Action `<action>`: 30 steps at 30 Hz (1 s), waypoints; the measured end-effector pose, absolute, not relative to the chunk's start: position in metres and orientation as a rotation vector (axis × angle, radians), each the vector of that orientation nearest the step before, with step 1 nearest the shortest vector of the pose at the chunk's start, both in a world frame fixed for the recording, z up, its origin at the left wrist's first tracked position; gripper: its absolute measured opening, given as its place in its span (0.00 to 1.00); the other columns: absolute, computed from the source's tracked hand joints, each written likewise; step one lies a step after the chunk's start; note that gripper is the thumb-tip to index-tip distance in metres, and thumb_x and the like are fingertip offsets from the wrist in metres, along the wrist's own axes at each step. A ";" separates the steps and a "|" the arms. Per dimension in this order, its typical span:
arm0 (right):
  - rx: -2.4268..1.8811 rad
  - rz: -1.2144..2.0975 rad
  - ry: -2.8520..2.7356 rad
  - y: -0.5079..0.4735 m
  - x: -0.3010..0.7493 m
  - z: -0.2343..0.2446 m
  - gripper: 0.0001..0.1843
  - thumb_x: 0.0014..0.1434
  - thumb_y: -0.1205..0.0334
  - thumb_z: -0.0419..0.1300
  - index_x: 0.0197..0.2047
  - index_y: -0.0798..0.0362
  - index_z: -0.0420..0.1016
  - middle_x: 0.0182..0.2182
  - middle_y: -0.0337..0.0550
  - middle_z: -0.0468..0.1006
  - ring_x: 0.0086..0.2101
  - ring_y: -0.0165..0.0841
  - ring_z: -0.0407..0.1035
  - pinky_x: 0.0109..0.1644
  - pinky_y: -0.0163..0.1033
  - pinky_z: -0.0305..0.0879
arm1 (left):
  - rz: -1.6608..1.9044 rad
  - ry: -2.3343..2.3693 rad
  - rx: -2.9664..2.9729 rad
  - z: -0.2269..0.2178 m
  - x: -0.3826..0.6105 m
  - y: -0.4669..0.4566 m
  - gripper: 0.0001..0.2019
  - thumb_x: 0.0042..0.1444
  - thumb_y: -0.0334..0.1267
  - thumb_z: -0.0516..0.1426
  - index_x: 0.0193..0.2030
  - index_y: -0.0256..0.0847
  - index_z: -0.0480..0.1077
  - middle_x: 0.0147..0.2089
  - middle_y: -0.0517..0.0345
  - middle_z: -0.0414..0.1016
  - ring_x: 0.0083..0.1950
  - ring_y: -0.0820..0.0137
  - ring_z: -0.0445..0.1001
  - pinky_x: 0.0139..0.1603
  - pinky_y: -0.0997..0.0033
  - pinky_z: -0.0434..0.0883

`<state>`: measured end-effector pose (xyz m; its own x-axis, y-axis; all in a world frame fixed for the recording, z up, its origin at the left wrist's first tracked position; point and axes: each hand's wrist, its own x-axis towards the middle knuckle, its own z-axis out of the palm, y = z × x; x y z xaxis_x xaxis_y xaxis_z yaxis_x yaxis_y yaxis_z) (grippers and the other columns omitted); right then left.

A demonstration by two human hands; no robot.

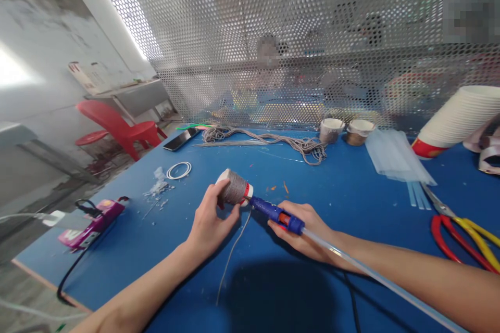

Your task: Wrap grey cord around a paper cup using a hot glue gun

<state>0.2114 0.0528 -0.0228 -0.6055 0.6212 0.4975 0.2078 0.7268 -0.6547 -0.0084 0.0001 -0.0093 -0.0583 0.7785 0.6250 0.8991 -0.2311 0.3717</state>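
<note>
Brt glare on L wall, shadow on tbl

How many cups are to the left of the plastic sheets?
3 visible: the wrapped cup in your left hand, then a gray cup and brown cup by the metal mesh.

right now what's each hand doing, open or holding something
Left hand: closed around the cup, which is wrapped in cord.
Right hand: closed on the glue gun, nozzle at the cup's rim.
</note>
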 end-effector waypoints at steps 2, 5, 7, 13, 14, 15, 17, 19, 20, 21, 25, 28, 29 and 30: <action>-0.637 0.697 -2.184 0.053 0.212 -0.023 0.09 0.60 0.58 0.56 0.29 0.52 0.66 0.21 0.37 0.71 0.20 0.26 0.63 0.25 0.31 0.59 | -1.170 -1.846 -2.049 -0.009 -0.008 0.000 0.24 0.52 0.34 0.57 0.57 0.46 0.59 0.37 0.60 0.70 0.28 0.74 0.67 0.32 0.72 0.70; -0.610 0.687 -2.244 0.053 0.214 -0.022 0.08 0.59 0.59 0.56 0.30 0.52 0.66 0.23 0.38 0.73 0.21 0.27 0.65 0.27 0.31 0.61 | -1.180 -1.823 -2.070 -0.010 -0.009 0.000 0.25 0.52 0.35 0.58 0.57 0.46 0.59 0.38 0.60 0.71 0.28 0.74 0.68 0.33 0.71 0.71; -0.575 0.695 -2.290 0.053 0.216 -0.022 0.07 0.58 0.60 0.56 0.31 0.52 0.67 0.24 0.40 0.74 0.22 0.28 0.67 0.27 0.32 0.61 | -1.181 -1.836 -2.076 -0.010 -0.010 0.001 0.25 0.51 0.34 0.58 0.57 0.46 0.59 0.40 0.59 0.72 0.29 0.74 0.68 0.33 0.71 0.71; -0.625 0.656 -2.300 0.055 0.218 -0.023 0.07 0.59 0.59 0.55 0.32 0.54 0.68 0.24 0.42 0.75 0.22 0.29 0.68 0.28 0.32 0.62 | -1.230 -1.848 -2.086 -0.009 -0.009 0.002 0.26 0.49 0.31 0.58 0.56 0.44 0.59 0.43 0.57 0.72 0.29 0.76 0.69 0.32 0.74 0.71; -0.620 0.654 -2.314 0.055 0.218 -0.024 0.07 0.59 0.59 0.55 0.32 0.54 0.68 0.24 0.42 0.75 0.22 0.29 0.68 0.28 0.32 0.62 | -1.229 -1.847 -2.092 -0.008 -0.009 0.002 0.26 0.49 0.31 0.58 0.56 0.44 0.59 0.43 0.57 0.72 0.30 0.76 0.69 0.33 0.74 0.71; -0.608 0.652 -2.334 0.055 0.218 -0.024 0.07 0.59 0.59 0.55 0.32 0.54 0.68 0.24 0.42 0.76 0.22 0.29 0.69 0.28 0.33 0.62 | -1.226 -1.845 -2.100 -0.008 -0.009 0.002 0.26 0.49 0.31 0.57 0.56 0.44 0.59 0.43 0.57 0.72 0.30 0.76 0.69 0.33 0.73 0.72; -0.588 0.634 -2.367 0.054 0.217 -0.025 0.07 0.59 0.60 0.55 0.32 0.54 0.68 0.24 0.42 0.76 0.22 0.30 0.69 0.27 0.33 0.60 | -1.214 -1.847 -2.118 -0.008 -0.010 0.001 0.26 0.50 0.32 0.57 0.57 0.44 0.59 0.43 0.57 0.73 0.30 0.76 0.68 0.34 0.73 0.72; -0.576 0.625 -2.383 0.054 0.217 -0.025 0.07 0.59 0.60 0.54 0.33 0.54 0.68 0.24 0.43 0.76 0.22 0.30 0.69 0.27 0.33 0.60 | -1.205 -1.850 -2.130 -0.008 -0.010 0.001 0.26 0.50 0.32 0.58 0.57 0.44 0.59 0.43 0.57 0.73 0.29 0.76 0.68 0.34 0.73 0.72; -0.577 0.630 -2.383 0.055 0.218 -0.025 0.07 0.59 0.60 0.54 0.33 0.54 0.68 0.24 0.43 0.76 0.22 0.30 0.69 0.27 0.33 0.60 | -1.205 -1.854 -2.133 -0.008 -0.011 0.001 0.26 0.49 0.32 0.58 0.57 0.44 0.59 0.44 0.57 0.73 0.29 0.76 0.68 0.34 0.73 0.72; -0.581 0.642 -2.379 0.055 0.218 -0.024 0.06 0.59 0.60 0.54 0.33 0.54 0.67 0.25 0.43 0.76 0.23 0.30 0.69 0.28 0.33 0.60 | -1.207 -1.860 -2.139 -0.007 -0.011 0.001 0.26 0.49 0.31 0.57 0.57 0.43 0.59 0.44 0.56 0.73 0.30 0.76 0.68 0.34 0.73 0.72; -0.638 0.668 -2.325 0.056 0.220 -0.020 0.08 0.59 0.59 0.54 0.31 0.53 0.66 0.24 0.42 0.75 0.21 0.29 0.66 0.26 0.32 0.59 | -1.267 -1.928 -2.176 -0.006 -0.012 0.002 0.26 0.49 0.31 0.56 0.57 0.43 0.60 0.46 0.55 0.73 0.32 0.75 0.70 0.34 0.73 0.72; -0.640 0.710 -2.315 0.055 0.220 -0.018 0.08 0.59 0.58 0.54 0.30 0.53 0.65 0.23 0.41 0.74 0.21 0.28 0.64 0.26 0.32 0.58 | -1.335 -2.010 -2.181 -0.006 -0.013 0.003 0.26 0.49 0.32 0.56 0.57 0.43 0.60 0.47 0.55 0.73 0.33 0.74 0.71 0.35 0.72 0.72; -0.638 0.733 -2.317 0.055 0.220 -0.017 0.09 0.59 0.58 0.54 0.30 0.53 0.65 0.23 0.40 0.73 0.21 0.27 0.63 0.26 0.32 0.58 | -1.359 -2.023 -2.186 -0.007 -0.014 0.003 0.26 0.49 0.33 0.57 0.57 0.43 0.59 0.47 0.55 0.72 0.34 0.74 0.71 0.36 0.72 0.72; -0.644 0.754 -2.316 0.055 0.219 -0.016 0.09 0.59 0.58 0.54 0.29 0.52 0.64 0.23 0.39 0.73 0.20 0.27 0.62 0.26 0.32 0.58 | -1.382 -2.033 -2.195 -0.008 -0.014 0.004 0.27 0.49 0.33 0.57 0.57 0.44 0.59 0.48 0.55 0.72 0.36 0.73 0.72 0.37 0.72 0.72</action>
